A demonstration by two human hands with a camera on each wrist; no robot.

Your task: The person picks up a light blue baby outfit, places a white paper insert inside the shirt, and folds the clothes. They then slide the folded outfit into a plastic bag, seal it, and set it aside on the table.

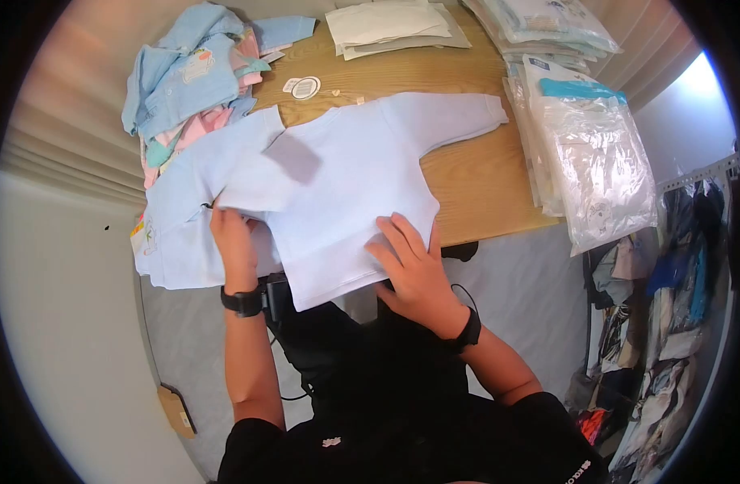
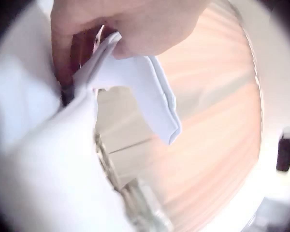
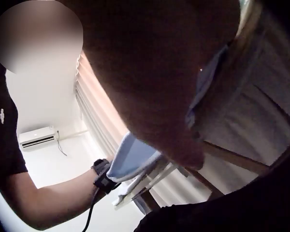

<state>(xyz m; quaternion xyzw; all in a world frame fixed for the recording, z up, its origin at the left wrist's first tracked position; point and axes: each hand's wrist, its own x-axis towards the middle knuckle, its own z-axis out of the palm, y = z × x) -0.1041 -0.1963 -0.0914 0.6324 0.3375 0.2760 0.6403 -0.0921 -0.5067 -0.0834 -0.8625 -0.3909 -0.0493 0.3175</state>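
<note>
A pale blue long-sleeved top (image 1: 346, 177) lies across the wooden table's front edge, one sleeve stretched to the right. My left hand (image 1: 236, 246) grips fabric at its left side; the left wrist view shows this hand (image 2: 130, 24) pinching a fold of pale cloth (image 2: 157, 96). With fingers spread over the lower part and thumb at the hem, my right hand (image 1: 418, 278) holds the top. Another pale blue garment (image 1: 180, 242), with a small print, lies at the left, partly covered. The right hand (image 3: 159, 96) is dark in the right wrist view, its fingertips partly hidden.
Piled blue and pink clothes (image 1: 192, 81) occupy the table's back left. White packets (image 1: 394, 24) lie at the back, and plastic-wrapped garments (image 1: 600, 161) are stacked on the right. An oval tag (image 1: 305, 87) rests on the wood (image 1: 467, 173). Clothes hang on a rack (image 1: 697, 181) at the far right.
</note>
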